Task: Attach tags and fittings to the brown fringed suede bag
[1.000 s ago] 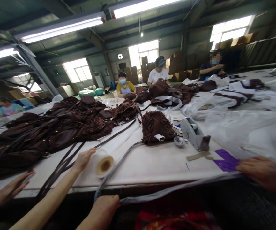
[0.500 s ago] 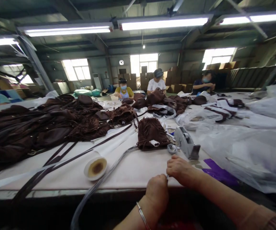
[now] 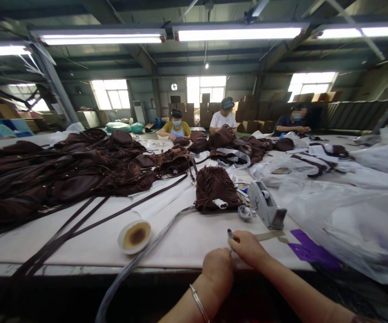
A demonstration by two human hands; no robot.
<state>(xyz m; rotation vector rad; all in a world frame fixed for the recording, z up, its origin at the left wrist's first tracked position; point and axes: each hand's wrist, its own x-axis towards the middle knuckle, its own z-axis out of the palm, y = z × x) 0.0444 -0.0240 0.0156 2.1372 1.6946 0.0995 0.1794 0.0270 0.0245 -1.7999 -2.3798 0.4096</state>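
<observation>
My left hand (image 3: 218, 271), with a bracelet at the wrist, is closed at the table's front edge; whatever its fingers grip is hidden behind the knuckles. Touching or nearly touching it, my right hand (image 3: 247, 247) pinches a small narrow strip with a dark end (image 3: 229, 233) standing up from the fingers. The strip's kind is unclear. Beyond my hands lies a dark brown fringed bag (image 3: 215, 188) with a white wrapped bit near its bottom. From the bag's left side, a plastic-wrapped strap (image 3: 160, 237) runs over the table edge.
A grey tape dispenser (image 3: 266, 206) stands right of the bag, a small clear crumpled item (image 3: 245, 213) beside it. A white bowl (image 3: 123, 237) with brown contents sits left. Brown bags (image 3: 76, 175) are heaped at left; plastic sheets (image 3: 351, 224) spread at right. Several people work beyond.
Both hands remain close together at the table edge. My right hand has shifted slightly down, and the strip's dark end now shows above its fingers.
</observation>
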